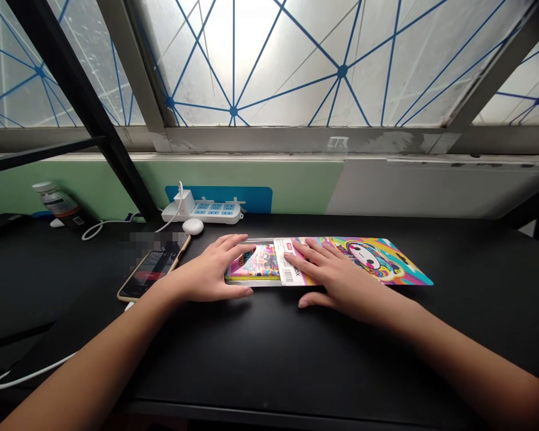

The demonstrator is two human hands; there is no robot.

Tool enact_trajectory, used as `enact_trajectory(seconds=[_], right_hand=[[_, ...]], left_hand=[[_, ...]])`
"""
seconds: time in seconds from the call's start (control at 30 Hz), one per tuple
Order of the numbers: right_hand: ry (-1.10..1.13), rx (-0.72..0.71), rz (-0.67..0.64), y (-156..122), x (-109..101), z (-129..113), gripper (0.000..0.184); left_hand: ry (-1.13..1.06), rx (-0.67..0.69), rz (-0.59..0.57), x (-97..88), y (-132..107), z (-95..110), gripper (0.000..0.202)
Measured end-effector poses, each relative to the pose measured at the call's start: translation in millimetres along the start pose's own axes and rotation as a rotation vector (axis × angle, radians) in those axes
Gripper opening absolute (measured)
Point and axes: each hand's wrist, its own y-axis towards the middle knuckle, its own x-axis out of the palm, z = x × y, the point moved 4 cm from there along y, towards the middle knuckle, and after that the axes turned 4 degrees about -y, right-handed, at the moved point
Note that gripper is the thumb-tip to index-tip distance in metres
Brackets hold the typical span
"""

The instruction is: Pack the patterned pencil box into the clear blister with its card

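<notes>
A colourful flat package (404,263) is laid lengthwise on the black bench (269,353), near the middle of the view and between the two hands. Its left part is formed by a brightly printed packet (266,258) in a clear tray (258,284); its right part is covered by a card with a cartoon figure, tapered to a point at the near right corner.

The packet's left end is framed by the left hand (209,269): the fingers are reached along the far edge and the thumb is held apart along the near edge. Whether the end is pinched cannot be told. The card is covered by the right hand (341,278), its fingers spread and laid flat near the barcode, its thumb set off the near edge.

Broad stretches of bench are left between the package and the near edge, and to the right. On the left, room is narrowed by a phone (155,266) lying just beside the left wrist. Behind it, a small white case (193,226) is set in front of a power strip (215,212), which is placed near the wall. Farther left, a bottle (63,205) is seen.
</notes>
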Motion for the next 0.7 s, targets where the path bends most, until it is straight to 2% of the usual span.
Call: enact_trajectory(seconds=[0.17, 0.3, 0.37, 0.47, 0.57, 0.63, 0.7], right_hand=[[0.047, 0.042, -0.118, -18, -15, 30, 0.078], [-0.002, 0.126, -0.083, -31, -28, 49, 0.063], [-0.039, 0.157, -0.042, -31, -28, 46, 0.063], [-0.069, 0.134, 0.003, -25, -17, 30, 0.08], [-0.087, 0.104, 0.034, -13, -2, 12, 0.094], [-0.108, 0.098, 0.05, -5, 4, 3, 0.084], [-0.123, 0.084, 0.064, 2, 7, -4, 0.069]], left_hand=[[0.027, -0.017, -0.042, 0.8, 2, -1, 0.083], [0.033, -0.039, -0.058, -1.6, 1, 0, 0.085], [0.05, -0.043, -0.058, -3.4, -1, 0, 0.086], [0.13, -0.025, -0.017, -5.0, -3, 3, 0.083], [0.264, 0.044, 0.067, -0.7, -1, 15, 0.066], [0.324, 0.077, 0.097, 8.0, 3, 26, 0.056], [0.351, 0.077, 0.098, 18.7, 8, 34, 0.056]])
